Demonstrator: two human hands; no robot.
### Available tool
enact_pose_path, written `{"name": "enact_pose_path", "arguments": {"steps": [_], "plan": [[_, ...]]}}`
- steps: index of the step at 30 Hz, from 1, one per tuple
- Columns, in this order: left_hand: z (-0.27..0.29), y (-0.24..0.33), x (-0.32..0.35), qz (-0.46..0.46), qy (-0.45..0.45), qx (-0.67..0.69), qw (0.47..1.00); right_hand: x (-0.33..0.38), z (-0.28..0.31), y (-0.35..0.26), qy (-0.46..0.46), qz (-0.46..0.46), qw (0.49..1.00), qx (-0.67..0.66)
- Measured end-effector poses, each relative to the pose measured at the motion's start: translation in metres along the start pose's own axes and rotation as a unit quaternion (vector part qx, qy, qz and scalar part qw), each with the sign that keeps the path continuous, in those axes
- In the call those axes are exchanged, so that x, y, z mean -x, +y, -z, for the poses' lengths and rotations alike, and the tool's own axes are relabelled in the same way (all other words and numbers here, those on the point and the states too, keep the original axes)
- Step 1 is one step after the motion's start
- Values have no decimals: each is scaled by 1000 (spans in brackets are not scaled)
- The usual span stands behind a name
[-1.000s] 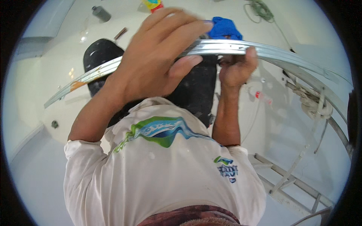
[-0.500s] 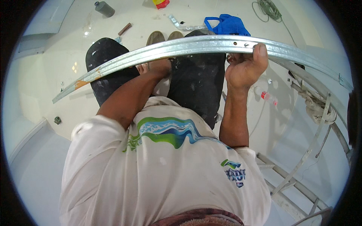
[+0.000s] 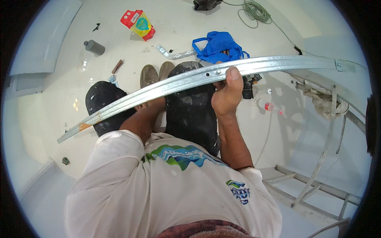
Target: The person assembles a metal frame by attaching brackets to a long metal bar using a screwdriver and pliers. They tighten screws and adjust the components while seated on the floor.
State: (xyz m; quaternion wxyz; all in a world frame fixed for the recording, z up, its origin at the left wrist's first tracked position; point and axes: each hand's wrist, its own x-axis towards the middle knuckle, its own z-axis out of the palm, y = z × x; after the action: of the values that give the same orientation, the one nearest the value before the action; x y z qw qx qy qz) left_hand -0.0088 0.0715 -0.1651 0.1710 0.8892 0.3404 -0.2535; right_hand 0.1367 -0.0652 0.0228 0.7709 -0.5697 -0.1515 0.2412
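Observation:
A long silvery metal channel (image 3: 174,85) runs across in front of me, tilted up to the right, with small holes and an orange-brown patch near its left end. My right hand (image 3: 226,95) grips it right of its middle, the thumb pressed on its face and the fingers behind it. My left forearm (image 3: 152,113) reaches up to the channel's lower edge. The left hand is mostly hidden behind the metal, so its grip does not show. Below the channel are my dark-trousered knees (image 3: 190,113), spotted with pale marks.
A grey bottle (image 3: 94,47), a red-yellow pouch (image 3: 139,24), a blue bag (image 3: 220,45) and an angled metal strip (image 3: 176,53) lie on the floor. Brown shoes (image 3: 149,75) stand beyond the channel. At right are a clear bottle (image 3: 270,106), a ladder (image 3: 313,192) and coiled cable (image 3: 256,12).
The channel's right end has risen in view and its left end has dropped. My right hand appears lower and further left, still holding it. The view has shifted, showing more of the floor ahead.

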Motion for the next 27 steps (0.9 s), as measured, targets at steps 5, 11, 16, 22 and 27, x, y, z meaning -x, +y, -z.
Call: {"name": "enact_pose_path", "arguments": {"steps": [5,11,16,22,27], "plan": [[8,5,18,-30,-14,-10,999,0,-6,0,-23,-2,1000,9],[41,-28,101,-85,14,-52,995,-5,-15,-12,-53,25,997,57],[102,-36,209,-156,156,11,975,-3,-17,-18,-44,22,998,35],[206,7,240,-139,153,490,847,-4,-21,-15,-31,13,999,-14],[237,33,208,-225,175,578,764,-6,-22,-15,-8,1,999,-35]]}}
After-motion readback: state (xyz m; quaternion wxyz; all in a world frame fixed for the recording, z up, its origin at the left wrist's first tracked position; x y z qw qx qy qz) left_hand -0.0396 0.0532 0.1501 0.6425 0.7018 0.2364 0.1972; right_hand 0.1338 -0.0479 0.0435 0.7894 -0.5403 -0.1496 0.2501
